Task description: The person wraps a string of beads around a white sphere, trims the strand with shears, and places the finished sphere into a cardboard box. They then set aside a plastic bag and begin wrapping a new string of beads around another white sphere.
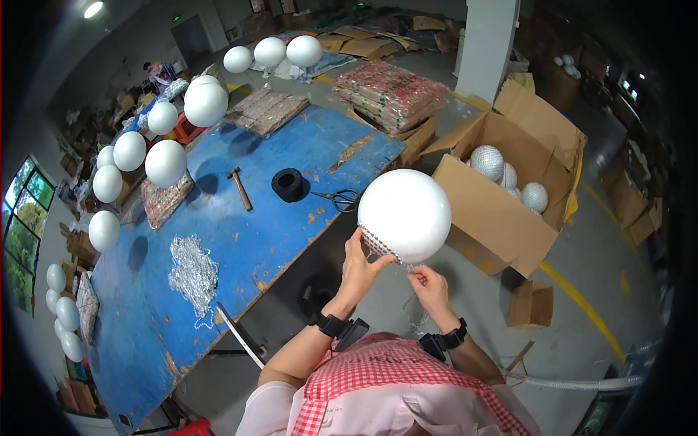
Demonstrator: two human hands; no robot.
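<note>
A large white ball [405, 211] is in front of me, off the table's near right edge. Rows of small silvery beads [376, 244] cover a strip along its lower left side. My left hand [358, 265] presses against that side, thumb and fingers spread along the beaded strip. Just below the ball, my right hand [429, 288] pinches a thin silvery bead strand. Part of the strand hangs beneath it. Left of the ball lie black-handled scissors [343, 198], a black roll of tape [289, 185] and a hammer [239, 190] on the blue table [254, 240].
A tangled pile of silvery bead strands [193, 275] lies on the table. Several white balls [166, 163] stand along its far side. At right, an open cardboard box [494, 211] holds silvery covered balls [487, 162]. Plastic-wrapped stacks [391, 94] sit beyond the table's corner.
</note>
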